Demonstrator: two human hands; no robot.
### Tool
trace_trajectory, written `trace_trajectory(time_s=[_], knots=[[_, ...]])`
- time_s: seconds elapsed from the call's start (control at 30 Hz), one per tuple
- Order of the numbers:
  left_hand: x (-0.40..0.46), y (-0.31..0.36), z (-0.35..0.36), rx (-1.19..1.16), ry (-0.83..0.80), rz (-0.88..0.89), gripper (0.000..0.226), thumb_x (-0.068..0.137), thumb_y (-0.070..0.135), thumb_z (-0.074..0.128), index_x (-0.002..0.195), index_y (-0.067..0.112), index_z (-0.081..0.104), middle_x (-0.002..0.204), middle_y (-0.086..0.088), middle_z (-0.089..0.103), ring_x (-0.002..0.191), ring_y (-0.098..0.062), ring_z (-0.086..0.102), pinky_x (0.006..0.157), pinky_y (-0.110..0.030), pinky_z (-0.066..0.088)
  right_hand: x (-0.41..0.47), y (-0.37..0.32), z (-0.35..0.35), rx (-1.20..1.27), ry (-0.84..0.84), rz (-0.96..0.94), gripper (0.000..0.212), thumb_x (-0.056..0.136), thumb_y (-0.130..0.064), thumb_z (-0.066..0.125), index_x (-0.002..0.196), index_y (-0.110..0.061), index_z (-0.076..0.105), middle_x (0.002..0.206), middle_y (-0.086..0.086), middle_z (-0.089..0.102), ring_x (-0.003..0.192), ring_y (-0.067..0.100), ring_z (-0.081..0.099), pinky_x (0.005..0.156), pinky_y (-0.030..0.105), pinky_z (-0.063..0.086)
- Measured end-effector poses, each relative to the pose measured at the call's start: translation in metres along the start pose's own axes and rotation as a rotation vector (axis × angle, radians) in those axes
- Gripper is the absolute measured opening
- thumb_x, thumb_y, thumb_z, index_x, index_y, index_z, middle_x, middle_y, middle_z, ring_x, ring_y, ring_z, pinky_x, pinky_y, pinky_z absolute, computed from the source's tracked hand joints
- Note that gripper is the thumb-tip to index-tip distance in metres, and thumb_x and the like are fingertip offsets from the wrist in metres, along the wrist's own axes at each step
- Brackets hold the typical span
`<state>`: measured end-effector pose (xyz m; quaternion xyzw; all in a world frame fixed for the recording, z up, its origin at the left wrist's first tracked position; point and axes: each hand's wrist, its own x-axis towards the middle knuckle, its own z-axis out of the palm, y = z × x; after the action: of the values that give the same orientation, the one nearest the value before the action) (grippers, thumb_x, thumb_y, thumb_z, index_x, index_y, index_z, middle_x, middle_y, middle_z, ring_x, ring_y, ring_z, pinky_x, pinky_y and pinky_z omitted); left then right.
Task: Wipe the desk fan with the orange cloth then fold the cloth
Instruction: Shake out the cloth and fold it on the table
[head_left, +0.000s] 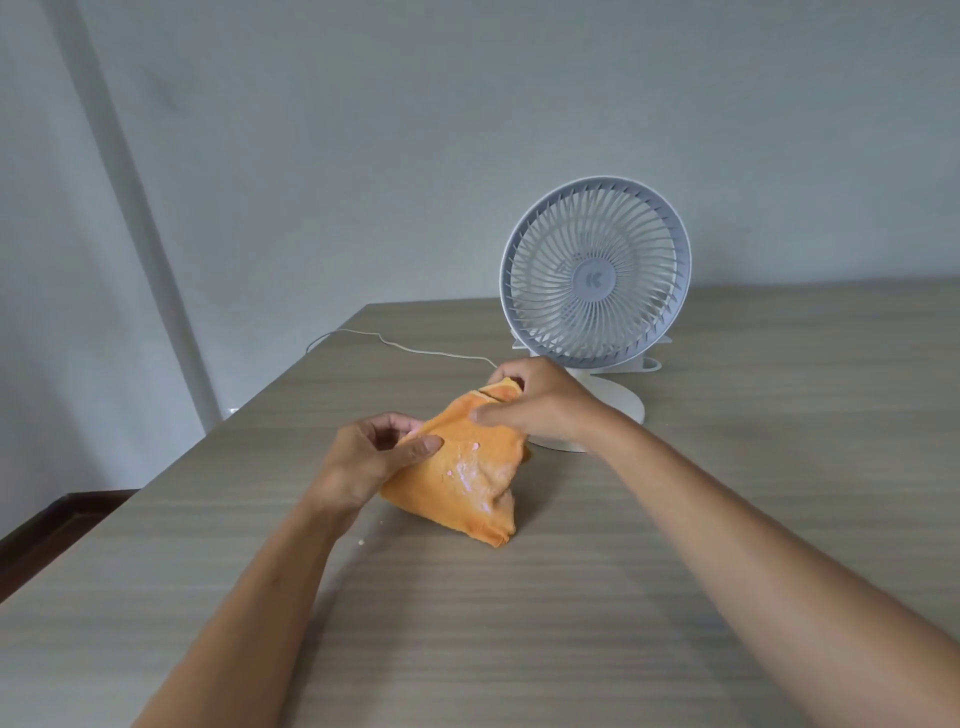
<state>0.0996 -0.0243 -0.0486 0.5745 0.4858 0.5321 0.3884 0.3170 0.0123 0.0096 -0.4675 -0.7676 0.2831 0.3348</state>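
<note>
Wood-grain desk (675, 519) with fan (595, 273), white cord (415, 349), hand-held orange cloth (462, 473).

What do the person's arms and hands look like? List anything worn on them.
Both forearms are bare up to the picture's edge, with no sleeves in view. The left hand and right hand wear no gloves. No watch, bracelet or ring shows on either one.

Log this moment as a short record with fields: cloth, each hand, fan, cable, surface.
cloth: orange cloth, bunched, lower edge on the table
left hand: pinches the cloth's left edge
right hand: grips the cloth's top corner
fan: white desk fan, upright behind the cloth, untouched
cable: white cable trailing left
surface: wood-grain table
</note>
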Motion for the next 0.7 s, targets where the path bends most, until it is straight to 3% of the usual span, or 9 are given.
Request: trace_trajectory(time_s=[0.2, 0.3, 0.43, 0.57, 0.63, 0.7], knots=[[0.000, 0.003, 0.003, -0.078, 0.017, 0.075, 0.024, 0.064, 0.028, 0.087, 0.077, 0.015, 0.072, 0.084, -0.011, 0.058, 0.077, -0.016, 0.054, 0.070, -0.030, 0.038, -0.008, 0.006, -0.018, -0.020, -0.104, -0.021, 0.024, 0.073, -0.043, 0.081, 0.086, -0.025, 0.072, 0.086, -0.015, 0.060, 0.085, 0.001, 0.058, 0.073, 0.022, 0.043], [0.000, 0.005, 0.006, -0.080, 0.036, 0.105, 0.019, 0.067, 0.025, 0.082, 0.077, 0.014, 0.069, 0.079, -0.002, 0.063, 0.071, -0.009, 0.056, 0.065, -0.019, 0.041, -0.006, 0.010, -0.022, -0.017, -0.075, -0.073, 0.033, 0.076, -0.050, 0.076, 0.071, -0.017, 0.071, 0.062, -0.012, 0.050, 0.061, 0.003, 0.047, 0.064, 0.023, 0.038], [0.000, 0.007, 0.009, -0.072, 0.054, 0.145, 0.017, 0.069, 0.025, 0.077, 0.078, 0.013, 0.068, 0.072, 0.006, 0.065, 0.066, -0.002, 0.057, 0.059, -0.011, 0.042, -0.006, 0.012, -0.025, 0.024, -0.026, -0.144, 0.034, 0.084, -0.046, 0.070, 0.076, -0.013, 0.073, 0.062, 0.000, 0.053, 0.061, 0.009, 0.049, 0.063, 0.029, 0.041], [0.003, 0.020, 0.011, -0.029, 0.081, 0.184, 0.012, 0.071, 0.025, 0.078, 0.077, 0.018, 0.070, 0.074, 0.008, 0.069, 0.068, -0.004, 0.059, 0.061, -0.013, 0.043, -0.004, 0.011, -0.023, 0.089, -0.078, -0.106, 0.011, 0.083, -0.029, 0.073, 0.094, -0.026, 0.072, 0.088, -0.006, 0.077, 0.087, 0.006, 0.071, 0.091, 0.035, 0.056], [0.006, 0.035, 0.011, 0.024, 0.062, 0.229, 0.013, 0.069, 0.027, 0.079, 0.077, 0.019, 0.071, 0.074, 0.008, 0.069, 0.068, -0.005, 0.059, 0.061, -0.015, 0.044, -0.004, 0.008, -0.019, 0.144, -0.128, -0.098, 0.028, 0.081, -0.030, 0.076, 0.108, -0.031, 0.067, 0.094, -0.007, 0.077, 0.090, 0.004, 0.070, 0.093, 0.032, 0.054], [0.008, 0.050, 0.009, 0.094, 0.026, 0.291, 0.014, 0.068, 0.027, 0.079, 0.077, 0.018, 0.072, 0.075, 0.005, 0.070, 0.070, -0.007, 0.060, 0.064, -0.019, 0.046, -0.002, 0.000, -0.018, 0.156, -0.144, -0.115, 0.045, 0.076, -0.042, 0.078, 0.118, -0.032, 0.065, 0.102, -0.007, 0.075, 0.095, 0.001, 0.068, 0.092, 0.026, 0.052]])
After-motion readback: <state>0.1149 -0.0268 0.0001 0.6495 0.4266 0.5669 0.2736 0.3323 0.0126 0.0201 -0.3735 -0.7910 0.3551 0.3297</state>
